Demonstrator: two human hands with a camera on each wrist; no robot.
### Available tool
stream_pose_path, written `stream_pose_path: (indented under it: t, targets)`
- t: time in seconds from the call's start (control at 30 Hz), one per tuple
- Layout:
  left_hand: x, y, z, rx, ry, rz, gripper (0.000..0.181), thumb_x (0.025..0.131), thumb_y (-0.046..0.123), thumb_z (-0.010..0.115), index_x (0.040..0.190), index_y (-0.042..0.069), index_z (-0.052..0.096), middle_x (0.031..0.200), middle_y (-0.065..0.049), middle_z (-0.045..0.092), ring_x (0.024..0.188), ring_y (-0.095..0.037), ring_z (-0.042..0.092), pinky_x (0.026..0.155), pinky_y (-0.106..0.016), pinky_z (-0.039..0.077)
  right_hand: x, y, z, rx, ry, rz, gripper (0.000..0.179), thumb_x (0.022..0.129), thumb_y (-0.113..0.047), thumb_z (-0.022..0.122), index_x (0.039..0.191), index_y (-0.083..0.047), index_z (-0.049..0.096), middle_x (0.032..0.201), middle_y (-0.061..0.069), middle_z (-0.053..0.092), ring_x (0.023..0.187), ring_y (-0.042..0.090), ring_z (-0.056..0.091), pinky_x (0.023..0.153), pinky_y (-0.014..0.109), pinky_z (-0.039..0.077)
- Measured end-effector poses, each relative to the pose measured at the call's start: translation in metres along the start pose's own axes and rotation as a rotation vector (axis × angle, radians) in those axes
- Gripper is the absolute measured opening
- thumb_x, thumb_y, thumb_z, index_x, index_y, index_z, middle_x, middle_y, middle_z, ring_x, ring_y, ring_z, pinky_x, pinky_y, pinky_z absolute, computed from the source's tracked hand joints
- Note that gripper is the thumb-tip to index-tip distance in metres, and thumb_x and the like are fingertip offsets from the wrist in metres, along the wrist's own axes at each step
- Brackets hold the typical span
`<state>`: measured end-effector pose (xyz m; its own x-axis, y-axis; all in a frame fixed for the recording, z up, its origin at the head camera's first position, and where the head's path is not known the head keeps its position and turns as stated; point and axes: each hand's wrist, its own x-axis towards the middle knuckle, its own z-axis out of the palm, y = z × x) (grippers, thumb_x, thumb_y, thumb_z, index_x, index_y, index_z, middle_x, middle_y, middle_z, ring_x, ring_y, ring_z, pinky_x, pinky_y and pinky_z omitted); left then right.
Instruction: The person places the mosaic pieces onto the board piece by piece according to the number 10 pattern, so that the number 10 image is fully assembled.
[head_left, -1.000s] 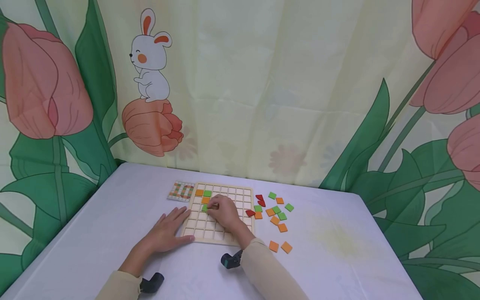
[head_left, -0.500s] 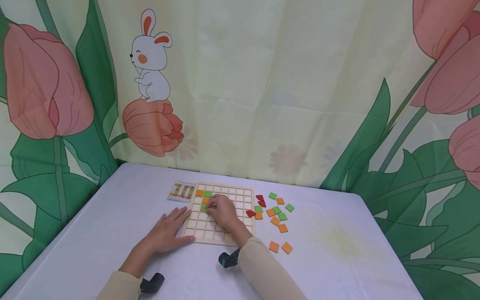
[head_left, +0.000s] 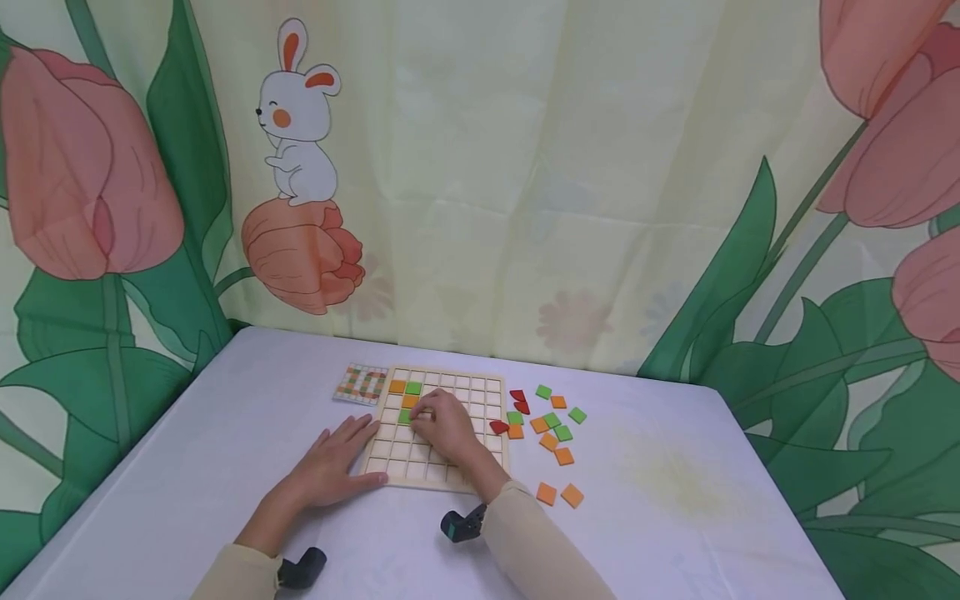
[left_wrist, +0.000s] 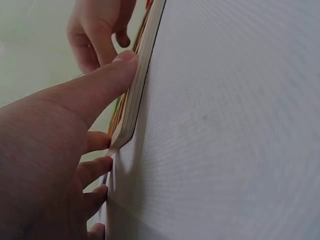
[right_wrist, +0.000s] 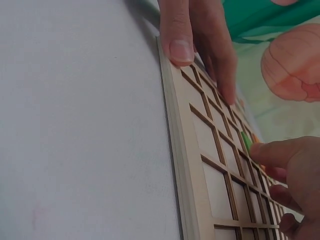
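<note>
A wooden grid board [head_left: 420, 482] lies on the table. My right hand [head_left: 444, 429] is over its middle, fingers curled, pinching a green square tile [head_left: 405, 416] at the fingertips. In the right wrist view that green tile [right_wrist: 246, 141] stands a little proud of the grid by the thumb tip. Just beyond it an orange tile [head_left: 410, 402] sits in a cell; a second green tile [head_left: 413, 388] and another orange tile [head_left: 397, 387] lie in the far row. My left hand [head_left: 333, 467] rests spread at the board's left edge, its thumb [left_wrist: 112, 70] on the near corner.
A patterned card [head_left: 362, 383] lies past the board's far left corner. Right of the board are scattered orange tiles [head_left: 564, 456], green tiles [head_left: 577, 414] and red pieces [head_left: 517, 395]. One red piece [head_left: 498, 427] overlaps the board's right rim. A printed curtain [head_left: 480, 208] hangs behind.
My right fingertips and the green tile have shifted slightly left on the board. The left hand has stayed in place at the board's edge.
</note>
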<state>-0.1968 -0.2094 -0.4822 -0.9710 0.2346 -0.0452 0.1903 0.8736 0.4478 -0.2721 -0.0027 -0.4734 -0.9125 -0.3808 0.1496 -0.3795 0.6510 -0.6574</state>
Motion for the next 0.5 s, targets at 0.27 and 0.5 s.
stream_pose_path:
  t: [0.27, 0.5]
  targets:
    - [0.000, 0.001, 0.000, -0.006, 0.004, 0.012, 0.091, 0.081, 0.065, 0.063, 0.150, 0.013, 0.035, 0.158, -0.014, 0.030, 0.147, -0.041, 0.021, 0.117, -0.065, 0.014, -0.010, 0.006, -0.010, 0.032, 0.009, 0.062, 0.013, 0.088, -0.016, 0.069, 0.099, -0.017, 0.075, 0.103, -0.004, 0.065, 0.087, 0.012, 0.051, 0.073, 0.024, 0.046]
    - [-0.001, 0.000, 0.000, -0.009, 0.010, 0.011, 0.092, 0.080, 0.065, 0.063, 0.150, 0.012, 0.036, 0.158, -0.014, 0.030, 0.147, -0.041, 0.021, 0.117, -0.065, 0.014, -0.021, 0.009, -0.024, 0.059, 0.013, 0.090, 0.014, 0.089, -0.018, 0.069, 0.102, -0.017, 0.074, 0.104, -0.003, 0.065, 0.090, 0.015, 0.052, 0.073, 0.024, 0.047]
